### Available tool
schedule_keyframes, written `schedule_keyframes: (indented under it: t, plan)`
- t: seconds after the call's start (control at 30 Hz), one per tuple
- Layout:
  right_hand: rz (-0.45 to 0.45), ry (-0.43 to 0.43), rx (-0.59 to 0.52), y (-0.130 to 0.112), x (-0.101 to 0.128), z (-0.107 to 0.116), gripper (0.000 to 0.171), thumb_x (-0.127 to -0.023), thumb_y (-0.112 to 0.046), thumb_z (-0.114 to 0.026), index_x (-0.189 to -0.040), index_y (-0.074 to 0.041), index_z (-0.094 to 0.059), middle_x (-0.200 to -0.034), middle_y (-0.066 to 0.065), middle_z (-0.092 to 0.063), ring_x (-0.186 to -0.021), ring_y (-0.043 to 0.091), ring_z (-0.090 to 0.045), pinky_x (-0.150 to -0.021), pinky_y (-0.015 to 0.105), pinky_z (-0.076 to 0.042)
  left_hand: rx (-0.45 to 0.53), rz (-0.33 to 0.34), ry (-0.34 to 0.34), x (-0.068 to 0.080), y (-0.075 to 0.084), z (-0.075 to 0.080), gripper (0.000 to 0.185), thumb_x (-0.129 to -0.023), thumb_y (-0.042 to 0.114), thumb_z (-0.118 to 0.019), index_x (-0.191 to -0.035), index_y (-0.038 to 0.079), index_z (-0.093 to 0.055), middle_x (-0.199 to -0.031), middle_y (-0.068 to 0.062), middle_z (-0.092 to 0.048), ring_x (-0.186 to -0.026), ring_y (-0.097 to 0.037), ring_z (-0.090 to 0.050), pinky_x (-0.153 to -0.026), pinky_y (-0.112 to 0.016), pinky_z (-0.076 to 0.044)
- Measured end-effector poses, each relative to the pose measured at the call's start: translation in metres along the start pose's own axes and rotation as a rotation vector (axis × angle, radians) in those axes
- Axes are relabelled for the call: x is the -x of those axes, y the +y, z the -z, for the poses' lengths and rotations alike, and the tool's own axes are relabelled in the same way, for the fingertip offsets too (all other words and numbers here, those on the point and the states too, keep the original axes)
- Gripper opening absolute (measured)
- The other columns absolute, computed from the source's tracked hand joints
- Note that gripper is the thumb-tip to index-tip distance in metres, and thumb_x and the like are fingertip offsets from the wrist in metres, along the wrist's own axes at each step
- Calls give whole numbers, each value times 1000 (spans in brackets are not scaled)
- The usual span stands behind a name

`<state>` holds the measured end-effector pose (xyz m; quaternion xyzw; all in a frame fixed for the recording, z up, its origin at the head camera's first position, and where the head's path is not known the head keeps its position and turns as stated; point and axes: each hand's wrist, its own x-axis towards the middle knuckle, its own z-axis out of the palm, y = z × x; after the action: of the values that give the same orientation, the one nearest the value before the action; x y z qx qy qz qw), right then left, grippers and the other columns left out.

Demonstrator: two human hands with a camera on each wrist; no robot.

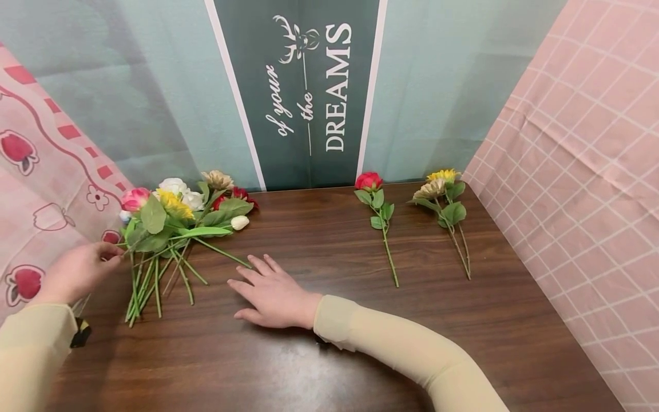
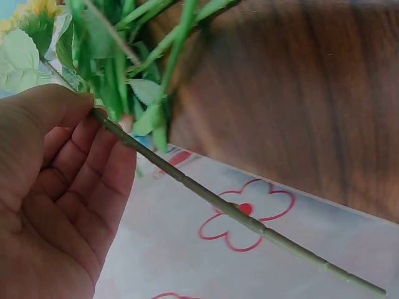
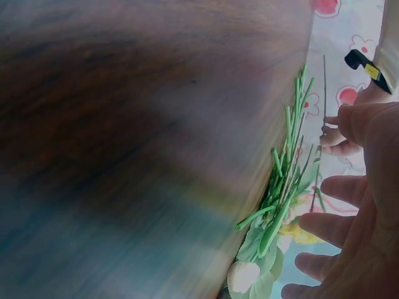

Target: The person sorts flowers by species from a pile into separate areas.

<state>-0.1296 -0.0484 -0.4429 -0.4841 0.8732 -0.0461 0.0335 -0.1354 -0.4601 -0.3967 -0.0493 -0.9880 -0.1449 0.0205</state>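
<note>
At the table's left side, my left hand [image 1: 79, 272] pinches a thin green stem [image 2: 215, 196] between thumb and fingers. In the left wrist view that stem runs up toward a yellow sunflower [image 2: 38, 18] at the upper left. Beside this hand lies a pile of artificial flowers: a pink flower [image 1: 136, 199], white roses [image 1: 173, 186], a beige flower [image 1: 218, 180], dark red petals [image 1: 243, 197] and a white tulip [image 1: 239, 222]. My right hand [image 1: 280, 294] is spread, palm down, with its fingertips close to the tulip's stem end. Nothing is held in it.
A red rose [image 1: 369, 181] lies right of centre on the brown wooden table [image 1: 319, 229]. Farther right lie a yellow sunflower [image 1: 444, 175] and a beige flower [image 1: 429, 190] together. Cloth hangs on the left, at the back and on the right [image 1: 576, 143].
</note>
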Motion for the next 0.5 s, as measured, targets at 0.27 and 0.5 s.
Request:
schedule_keyframes:
  t: [0.27, 0.5]
  plan:
    - [-35, 7, -24, 11, 5, 3, 69, -103, -64, -39, -161, -27, -34, -166, 3, -29, -156, 29, -7, -126, 47, -3, 9, -29, 21, -11, 28, 15, 18, -94, 16, -67, -101, 0, -72, -88, -14, -72, -71, -22, -60, -63, -46, -49]
    - [-61, 56, -61, 25, 12, 7, 63, -105, -59, -44, -156, -22, -44, -162, 4, -38, -155, 30, -17, -126, 47, -11, 156, -70, -65, -31, 90, 4, 23, -97, 16, -68, -109, -2, -72, -94, -12, -74, -73, -17, -64, -66, -38, -53]
